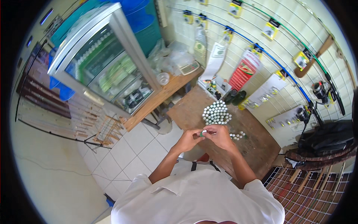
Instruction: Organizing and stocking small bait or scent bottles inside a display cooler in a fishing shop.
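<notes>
My left hand (189,139) and my right hand (220,135) meet above the near left edge of a brown wooden table (257,136). Between their fingertips they grip a small white-topped bottle with green on its side (203,133). Both hands are closed on it, though its lower part is hidden by the fingers. Just beyond them stands a tight cluster of small white-capped bottles (217,113). A few more white-capped bottles (238,135) stand apart, to the right of my right hand.
At the table's far end is a white box (214,86) of small items, with dark bottles (237,98) beside it. A glass-fronted cabinet (112,67) stands on a wooden bench (149,103) to the left. Fishing rods and reels (319,89) hang on the right wall rack, above a black bag (328,138).
</notes>
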`<action>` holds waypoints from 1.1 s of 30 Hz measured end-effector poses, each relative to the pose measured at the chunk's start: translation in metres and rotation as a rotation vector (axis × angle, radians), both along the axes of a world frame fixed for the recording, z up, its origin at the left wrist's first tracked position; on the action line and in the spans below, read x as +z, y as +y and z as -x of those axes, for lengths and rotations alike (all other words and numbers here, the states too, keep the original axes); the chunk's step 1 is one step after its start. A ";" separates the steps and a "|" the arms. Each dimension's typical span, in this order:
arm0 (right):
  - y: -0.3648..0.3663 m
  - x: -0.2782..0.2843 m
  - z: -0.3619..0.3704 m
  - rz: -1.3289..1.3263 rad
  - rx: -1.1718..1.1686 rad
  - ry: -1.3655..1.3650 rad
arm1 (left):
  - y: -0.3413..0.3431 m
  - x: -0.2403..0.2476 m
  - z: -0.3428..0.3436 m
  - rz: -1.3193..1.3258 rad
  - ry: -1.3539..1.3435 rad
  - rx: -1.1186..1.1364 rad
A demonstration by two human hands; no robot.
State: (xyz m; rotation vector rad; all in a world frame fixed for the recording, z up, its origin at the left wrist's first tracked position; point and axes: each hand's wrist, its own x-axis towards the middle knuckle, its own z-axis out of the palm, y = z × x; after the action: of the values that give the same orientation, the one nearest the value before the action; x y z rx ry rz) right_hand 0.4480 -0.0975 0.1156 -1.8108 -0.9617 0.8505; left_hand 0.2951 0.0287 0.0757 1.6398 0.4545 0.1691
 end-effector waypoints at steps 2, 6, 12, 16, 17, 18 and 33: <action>0.025 -0.005 0.016 -0.050 0.083 0.017 | 0.015 -0.001 0.026 -0.092 0.020 0.041; 0.066 0.004 0.057 -0.076 0.184 0.164 | 0.037 0.001 0.082 -0.131 -0.024 0.200; 0.143 0.043 0.106 -0.209 0.352 0.183 | 0.062 -0.001 0.166 -0.159 -0.025 0.428; 0.195 0.059 0.141 -0.288 0.437 0.289 | 0.064 0.012 0.213 -0.109 -0.008 0.525; 0.208 0.063 0.151 -0.336 0.457 0.364 | 0.063 0.015 0.225 -0.111 -0.009 0.548; 0.222 0.065 0.155 -0.281 0.532 0.401 | 0.061 0.018 0.236 -0.111 -0.003 0.575; 0.365 0.077 0.243 -0.560 0.429 0.335 | 0.013 0.033 0.336 -0.140 -0.058 1.073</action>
State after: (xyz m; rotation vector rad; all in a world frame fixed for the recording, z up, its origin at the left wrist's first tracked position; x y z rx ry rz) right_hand 0.2051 0.2678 0.1928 -0.9663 -1.2336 0.9812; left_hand -0.0405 0.0412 0.1084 1.3637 1.2635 1.0535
